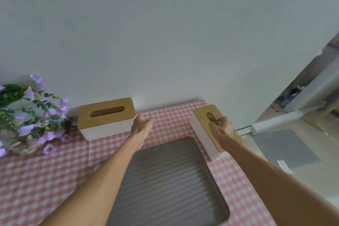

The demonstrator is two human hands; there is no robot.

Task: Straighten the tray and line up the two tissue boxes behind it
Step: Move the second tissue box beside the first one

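A grey ribbed tray [168, 176] lies on the pink checked tablecloth, slightly turned. Behind it to the left, a white tissue box with a wooden lid [106, 118] stands against the wall. A second such box [211, 130] lies at an angle near the table's right edge. My left hand [141, 124] hovers open just beside the right end of the left box. My right hand [222, 128] rests on the lid of the right box, fingers spread over it; whether it grips the box is unclear.
A basket of purple flowers [27, 115] stands at the far left of the table. A plain wall rises right behind the boxes. The table ends at the right, with floor and a door frame [275, 121] beyond.
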